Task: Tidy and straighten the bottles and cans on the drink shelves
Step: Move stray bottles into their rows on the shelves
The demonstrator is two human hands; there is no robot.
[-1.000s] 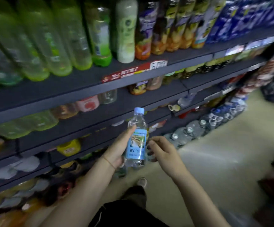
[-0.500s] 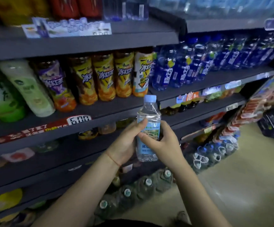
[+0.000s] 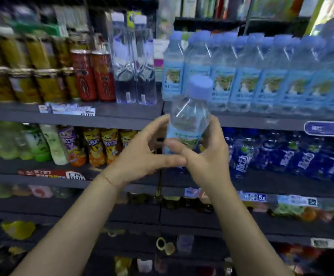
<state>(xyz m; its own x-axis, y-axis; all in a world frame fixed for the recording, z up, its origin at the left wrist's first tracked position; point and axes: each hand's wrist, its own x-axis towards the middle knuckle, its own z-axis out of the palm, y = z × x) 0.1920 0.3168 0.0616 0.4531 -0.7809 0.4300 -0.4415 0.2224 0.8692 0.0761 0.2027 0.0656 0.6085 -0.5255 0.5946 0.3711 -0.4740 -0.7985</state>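
Both hands (image 3: 142,156) apparently cup water bottle (image 3: 190,116) between fingers (image 3: 216,126).

The held bottle (image 3: 190,118) stands before the shelved water row (image 3: 262,76); cans (image 3: 92,76), seemingly, left of it.

You've raised the water bottle (image 3: 190,116) toward 12 o'clock, level with the matching row (image 3: 262,76). Your right hand (image 3: 208,156) now grips it too.

Upright blue-capped water bottle (image 3: 190,118), held
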